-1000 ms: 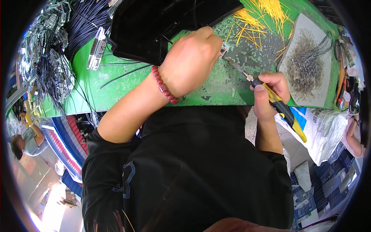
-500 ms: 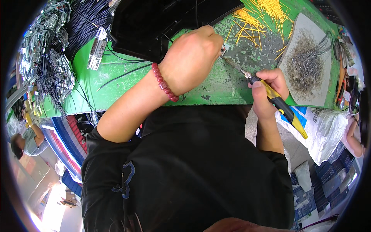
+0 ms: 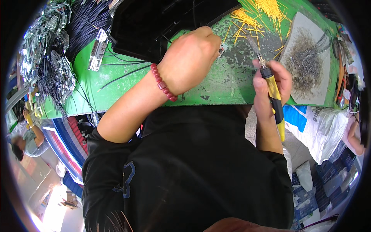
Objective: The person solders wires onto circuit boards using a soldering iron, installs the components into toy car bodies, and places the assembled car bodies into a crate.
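My right hand [image 3: 285, 79] grips a yellow and black soldering iron [image 3: 274, 89] by its handle, tip pointing up and away from me over the table. My left hand [image 3: 192, 62], back of the hand up, is closed beside a black housing [image 3: 143, 29]. A small whitish piece [image 3: 222, 49] shows past its fingers; the fingertips and what they hold are hidden. Dark cables [image 3: 125, 74] run from under the housing to the left. Left of it on the green table [image 3: 127, 91] lies a clear, oblong part [image 3: 98, 50].
Yellow wires [image 3: 249, 23] are spread at the far right of the table. A grey board [image 3: 297, 75] carries dark debris and thin wire strands. Many clear parts with black cables [image 3: 44, 58] are heaped at the far left. Another person [image 3: 31, 143] is at the left edge.
My right hand has drawn the soldering iron back from the left hand's fingers, and its tip has swung from pointing left to pointing away from me. My left hand has hardly moved.
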{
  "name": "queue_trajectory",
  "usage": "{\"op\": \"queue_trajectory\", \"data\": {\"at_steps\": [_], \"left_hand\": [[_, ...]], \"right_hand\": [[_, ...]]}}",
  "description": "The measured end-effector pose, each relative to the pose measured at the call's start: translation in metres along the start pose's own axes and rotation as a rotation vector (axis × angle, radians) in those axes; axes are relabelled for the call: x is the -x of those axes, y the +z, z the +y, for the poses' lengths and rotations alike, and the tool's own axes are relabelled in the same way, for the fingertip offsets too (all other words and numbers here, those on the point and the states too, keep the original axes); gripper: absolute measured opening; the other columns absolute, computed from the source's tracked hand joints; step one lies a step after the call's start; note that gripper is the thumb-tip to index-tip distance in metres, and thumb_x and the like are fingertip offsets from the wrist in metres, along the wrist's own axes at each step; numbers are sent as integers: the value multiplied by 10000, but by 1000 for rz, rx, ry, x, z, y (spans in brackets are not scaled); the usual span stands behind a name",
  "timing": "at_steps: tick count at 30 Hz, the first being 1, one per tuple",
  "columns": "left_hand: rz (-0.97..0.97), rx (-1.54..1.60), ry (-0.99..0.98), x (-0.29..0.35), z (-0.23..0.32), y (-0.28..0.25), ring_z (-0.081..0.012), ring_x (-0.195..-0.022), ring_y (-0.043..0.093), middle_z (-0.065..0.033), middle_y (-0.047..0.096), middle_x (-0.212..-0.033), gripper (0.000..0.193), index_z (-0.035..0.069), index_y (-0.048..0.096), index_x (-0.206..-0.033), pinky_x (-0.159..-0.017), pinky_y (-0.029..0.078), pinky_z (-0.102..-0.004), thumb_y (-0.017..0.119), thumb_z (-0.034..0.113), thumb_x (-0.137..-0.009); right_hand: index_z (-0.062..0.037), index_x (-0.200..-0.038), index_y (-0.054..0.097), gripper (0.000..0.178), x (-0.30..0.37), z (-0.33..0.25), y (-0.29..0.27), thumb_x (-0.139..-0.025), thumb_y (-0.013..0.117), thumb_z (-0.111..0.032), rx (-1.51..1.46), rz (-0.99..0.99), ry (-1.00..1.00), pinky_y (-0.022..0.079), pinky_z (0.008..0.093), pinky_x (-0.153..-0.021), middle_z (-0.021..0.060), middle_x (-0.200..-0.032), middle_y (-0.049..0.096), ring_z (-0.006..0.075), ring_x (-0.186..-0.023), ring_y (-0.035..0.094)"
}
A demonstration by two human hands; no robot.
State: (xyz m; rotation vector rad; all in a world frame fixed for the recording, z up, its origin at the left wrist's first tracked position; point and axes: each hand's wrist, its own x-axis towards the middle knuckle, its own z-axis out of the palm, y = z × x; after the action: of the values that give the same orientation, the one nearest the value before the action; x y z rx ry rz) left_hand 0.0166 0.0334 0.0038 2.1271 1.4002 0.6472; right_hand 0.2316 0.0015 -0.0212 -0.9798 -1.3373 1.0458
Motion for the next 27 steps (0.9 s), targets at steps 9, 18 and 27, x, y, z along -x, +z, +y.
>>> {"op": "queue_trajectory", "data": {"at_steps": [9,18,27], "left_hand": [[4,-63,20,0,5,-11,-344,-788,597,-147,582,-847,36,-1,597,-816,-672,490,-398,621,24,-804],[327,-12,127,24,34,-52,-321,-940,607,-137,596,-1070,344,31,620,-1025,-798,508,-374,735,40,-701],[550,-223,318,32,31,-60,-226,-835,661,-83,638,-960,331,14,651,-1037,-670,551,-295,630,31,-707]], "right_hand": [[-25,-1132,556,349,-32,-5,0,-812,678,45,484,-355,-403,552,324,-721,149,-919,685,240,-801,698],[-92,-1037,628,390,-57,-35,41,-681,743,17,538,-298,-608,521,367,-685,65,-804,678,254,-688,646],[10,-1145,491,417,-49,-66,68,-788,670,128,-52,-134,-364,570,331,-722,110,-876,632,201,-813,674]]}}
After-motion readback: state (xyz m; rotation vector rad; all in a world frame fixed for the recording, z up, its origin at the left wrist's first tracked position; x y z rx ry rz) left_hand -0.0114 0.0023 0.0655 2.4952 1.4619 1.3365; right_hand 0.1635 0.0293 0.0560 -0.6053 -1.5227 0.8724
